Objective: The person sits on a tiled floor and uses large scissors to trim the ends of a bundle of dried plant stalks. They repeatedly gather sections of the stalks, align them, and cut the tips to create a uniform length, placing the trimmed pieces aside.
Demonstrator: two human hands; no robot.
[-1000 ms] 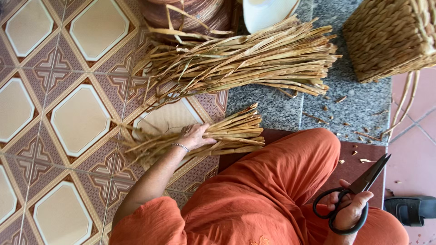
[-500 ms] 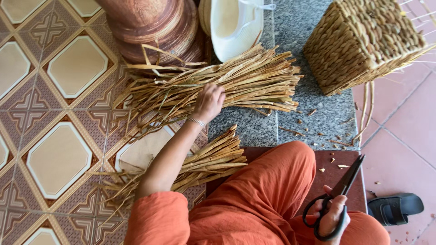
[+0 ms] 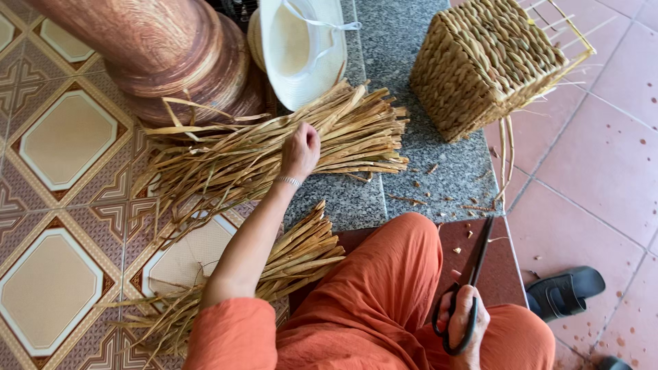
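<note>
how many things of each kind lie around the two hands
bundles of dried straw strips: 2
woven basket: 1
white hat: 1
scissors: 1, in the right hand
black sandal: 1
total: 6
The left hand rests on the far bundle.

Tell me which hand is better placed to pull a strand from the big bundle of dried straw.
Left. The left hand already rests on the big bundle, while the right hand is by the lap holding scissors.
</note>
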